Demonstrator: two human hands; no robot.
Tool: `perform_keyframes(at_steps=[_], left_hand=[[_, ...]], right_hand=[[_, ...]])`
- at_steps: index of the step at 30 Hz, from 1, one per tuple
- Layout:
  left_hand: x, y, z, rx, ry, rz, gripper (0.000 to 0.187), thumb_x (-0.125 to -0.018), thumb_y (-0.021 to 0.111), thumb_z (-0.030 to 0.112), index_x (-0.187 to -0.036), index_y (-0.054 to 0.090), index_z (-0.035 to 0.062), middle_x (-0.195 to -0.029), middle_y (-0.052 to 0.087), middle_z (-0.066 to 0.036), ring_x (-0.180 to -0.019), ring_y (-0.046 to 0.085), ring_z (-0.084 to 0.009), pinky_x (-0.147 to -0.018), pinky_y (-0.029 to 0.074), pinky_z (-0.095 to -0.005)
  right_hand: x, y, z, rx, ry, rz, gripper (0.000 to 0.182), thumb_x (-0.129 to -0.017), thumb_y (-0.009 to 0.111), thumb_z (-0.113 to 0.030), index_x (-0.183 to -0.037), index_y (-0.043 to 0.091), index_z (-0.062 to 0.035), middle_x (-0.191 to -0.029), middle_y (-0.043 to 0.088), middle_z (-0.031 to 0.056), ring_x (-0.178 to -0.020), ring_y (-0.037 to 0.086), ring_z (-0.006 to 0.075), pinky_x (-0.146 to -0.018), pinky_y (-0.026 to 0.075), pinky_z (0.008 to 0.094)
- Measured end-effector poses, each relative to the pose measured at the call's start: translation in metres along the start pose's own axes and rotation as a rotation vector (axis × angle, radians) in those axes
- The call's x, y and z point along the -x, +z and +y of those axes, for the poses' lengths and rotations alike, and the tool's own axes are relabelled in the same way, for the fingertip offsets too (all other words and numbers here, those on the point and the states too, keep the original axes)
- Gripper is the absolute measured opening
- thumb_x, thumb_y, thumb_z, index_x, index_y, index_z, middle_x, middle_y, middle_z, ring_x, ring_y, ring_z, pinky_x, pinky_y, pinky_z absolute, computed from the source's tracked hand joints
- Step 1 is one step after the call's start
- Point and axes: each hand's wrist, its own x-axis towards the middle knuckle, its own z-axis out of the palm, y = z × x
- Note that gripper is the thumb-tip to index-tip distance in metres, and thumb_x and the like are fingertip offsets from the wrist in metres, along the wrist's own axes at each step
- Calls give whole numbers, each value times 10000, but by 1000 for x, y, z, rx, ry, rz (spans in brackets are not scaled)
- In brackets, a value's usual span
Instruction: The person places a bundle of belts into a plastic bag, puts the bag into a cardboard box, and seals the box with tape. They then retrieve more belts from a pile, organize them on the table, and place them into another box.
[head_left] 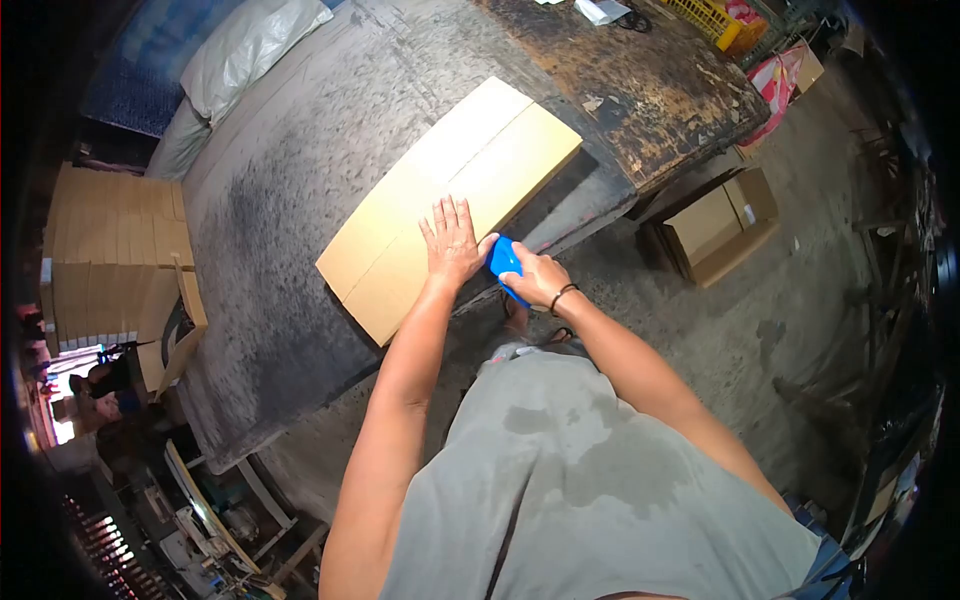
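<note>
The right hand (538, 278) is wrapped round a blue object (505, 262), which sits at the near long edge of the cardboard (400, 262), its long axis running roughly away from the body. Beside it, the left hand (453, 246) lies flat and open on the cardboard, fingers spread and pointing away. The cardboard rests on the dark worktop (270, 230), long axis slanting from lower left to upper right, with a lengthwise crease. An open box (741, 228) stands right of the worktop; a pale sack (250, 55) lies at its far left.
</note>
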Motion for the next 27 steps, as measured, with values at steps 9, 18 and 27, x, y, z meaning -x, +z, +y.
perform_keyframes(at_steps=[9, 18, 27], left_hand=[[-15, -12, 37, 17, -221, -11, 924, -714, 707, 441, -1344, 265, -70, -1376, 283, -302, -1292, 242, -462, -1065, 209, -509], [-6, -23, 17, 47, 146, 2, 847, -693, 733, 324, -1334, 304, -24, -1365, 316, -236, -1259, 287, -444, -1019, 262, -522], [9, -28, -22, 393, 296, 66, 251, -725, 646, 98, -944, 549, 25, -956, 518, -172, -926, 490, -357, -757, 422, -418]], right_hand=[[68, -1, 68, -90, 38, 65, 663, -773, 604, -371, -1294, 376, -31, -999, 599, 278, -927, 580, 431, -802, 459, 481], [109, -31, 115, -180, 272, 270, 731, -753, 643, -360, -1345, 363, -35, -1097, 576, 272, -1009, 577, 388, -868, 453, 414], [62, -75, 80, -284, 124, 417, 697, -769, 664, -286, -1345, 370, -27, -1117, 591, 222, -1001, 599, 286, -866, 450, 336]])
